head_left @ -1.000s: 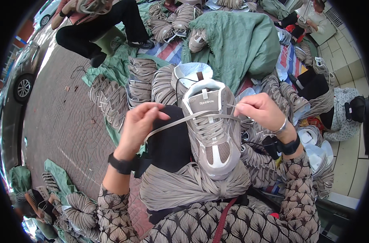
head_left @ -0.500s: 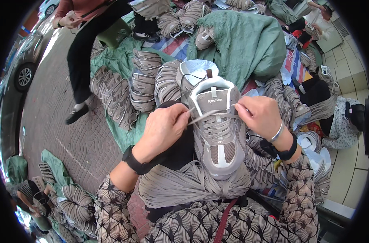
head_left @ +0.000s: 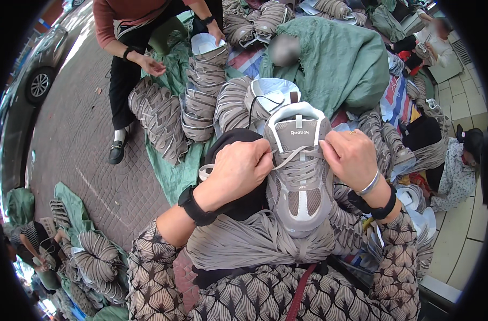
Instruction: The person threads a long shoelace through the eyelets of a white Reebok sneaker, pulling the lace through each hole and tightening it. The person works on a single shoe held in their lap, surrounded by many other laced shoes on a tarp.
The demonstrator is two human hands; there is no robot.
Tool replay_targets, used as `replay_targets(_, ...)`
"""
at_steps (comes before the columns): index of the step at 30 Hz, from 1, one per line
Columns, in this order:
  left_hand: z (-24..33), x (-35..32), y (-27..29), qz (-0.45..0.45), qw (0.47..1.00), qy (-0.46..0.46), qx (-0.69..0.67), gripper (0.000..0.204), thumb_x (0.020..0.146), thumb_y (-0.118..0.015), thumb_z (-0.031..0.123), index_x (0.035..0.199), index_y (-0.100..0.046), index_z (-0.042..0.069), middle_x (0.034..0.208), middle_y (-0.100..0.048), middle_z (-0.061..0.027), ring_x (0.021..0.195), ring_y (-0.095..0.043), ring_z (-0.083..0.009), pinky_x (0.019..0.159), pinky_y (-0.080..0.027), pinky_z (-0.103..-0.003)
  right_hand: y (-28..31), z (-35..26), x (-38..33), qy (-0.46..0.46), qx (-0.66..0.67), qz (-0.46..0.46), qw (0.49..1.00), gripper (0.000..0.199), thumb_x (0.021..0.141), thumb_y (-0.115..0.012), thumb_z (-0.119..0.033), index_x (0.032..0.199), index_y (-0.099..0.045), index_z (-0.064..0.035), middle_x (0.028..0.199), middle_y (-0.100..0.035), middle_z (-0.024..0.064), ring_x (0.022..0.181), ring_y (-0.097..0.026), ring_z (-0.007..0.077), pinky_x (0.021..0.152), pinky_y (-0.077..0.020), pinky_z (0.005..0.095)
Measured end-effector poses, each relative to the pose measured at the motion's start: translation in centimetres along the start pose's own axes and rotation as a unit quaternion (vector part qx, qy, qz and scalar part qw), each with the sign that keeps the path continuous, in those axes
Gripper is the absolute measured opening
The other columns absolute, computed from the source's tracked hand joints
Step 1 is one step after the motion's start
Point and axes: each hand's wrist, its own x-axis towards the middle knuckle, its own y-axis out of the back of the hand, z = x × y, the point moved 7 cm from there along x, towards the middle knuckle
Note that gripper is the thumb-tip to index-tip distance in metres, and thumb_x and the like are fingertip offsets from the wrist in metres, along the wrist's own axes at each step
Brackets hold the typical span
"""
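A taupe and white sneaker (head_left: 299, 200) rests toe toward me above my lap, its grey laces threaded in crossing rows. Near the top eyelets the shoelace (head_left: 293, 156) crosses over itself in front of the tongue. My left hand (head_left: 241, 167) is closed at the shoe's left side, pinching one lace end. At the right side my right hand (head_left: 352, 158) is closed with thumb and finger pressed together on the lace, mostly hidden by the fingers. Under the toe lies a thick bundle of grey laces (head_left: 244, 247), tied round at its right part.
Stacked shoe uppers (head_left: 158, 125) lie beyond my left hand, beside a green woven sack (head_left: 343, 64). A person in a reddish top (head_left: 127, 17) reaches to a stack there. Other people sit at the right, and a parked car (head_left: 24, 85) stands far left.
Both hands have drawn the laces closer to the shoe's top, where they now cross. The shoe shifted slightly right. The person in the reddish top has leaned in and reached to a stack.
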Motion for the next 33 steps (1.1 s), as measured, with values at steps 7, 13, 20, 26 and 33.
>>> replay_targets(7, 1.4, 0.9, -0.5, 0.013, 0.993, -0.038, 0.111, 0.014, 0.086, -0.061, 0.018, 0.083, -0.06, 0.005, 0.074, -0.061, -0.014, 0.068, -0.063, -0.0339, 0.06, -0.048, -0.044, 2.0, 0.9, 1.2, 0.026, 0.1, 0.011, 0.995, 0.037, 0.081, -0.07, -0.022, 0.112, -0.059, -0.0042, 0.109, -0.06, 0.0134, 0.103, -0.057, 0.0297, 0.089, -0.043, 0.0401)
replay_targets(13, 3.6, 2.2, 2.5, 0.038, 0.947, -0.271, 0.169, 0.039, 0.067, -0.081, 0.017, 0.099, -0.06, 0.013, 0.098, -0.057, -0.0021, 0.103, -0.055, -0.0252, 0.098, -0.037, -0.044, -0.4, 3.8, 3.7, 0.126, 0.278, -0.231, 0.924, 0.046, 0.076, -0.074, -0.022, 0.116, -0.058, -0.005, 0.115, -0.057, 0.0117, 0.112, -0.051, 0.0308, 0.099, -0.0401, 0.0399)
replay_targets(20, 1.6, 4.7, 0.8, -0.157, 0.955, -0.225, 0.114, 0.02, 0.076, -0.075, 0.028, 0.086, -0.067, 0.012, 0.088, -0.056, -0.0018, 0.093, -0.056, -0.0207, 0.1, -0.03, -0.045, -3.1, 3.9, 3.5, 0.165, 0.28, -0.35, 0.878, 0.027, 0.077, -0.075, -0.027, 0.094, -0.065, -0.0096, 0.096, -0.059, 0.0068, 0.101, -0.052, 0.0272, 0.089, -0.0408, 0.0356)
replay_targets(26, 1.2, 5.8, -0.9, -0.2, 0.964, -0.146, 0.094, 0.017, 0.076, -0.068, 0.025, 0.071, -0.067, 0.009, 0.074, -0.055, -0.0018, 0.083, -0.055, -0.0182, 0.094, -0.029, -0.039, -4.1, 4.1, 3.5, 0.162, 0.275, -0.355, 0.879, 0.027, 0.077, -0.077, -0.03, 0.088, -0.066, -0.0083, 0.088, -0.059, 0.0047, 0.093, -0.052, 0.0264, 0.085, -0.04, 0.0387)
replay_targets(33, 0.1, 6.5, -1.4, -0.23, 0.973, -0.001, -0.008, 0.012, 0.081, -0.068, 0.019, 0.078, -0.067, 0.007, 0.076, -0.061, 0.0011, 0.074, -0.056, -0.0118, 0.074, -0.043, -0.03, -4.8, 3.4, 3.7, 0.056, 0.143, -0.418, 0.895, 0.027, 0.079, -0.066, -0.034, 0.079, -0.068, -0.0073, 0.088, -0.06, 0.0106, 0.098, -0.054, 0.0286, 0.086, -0.04, 0.0424)
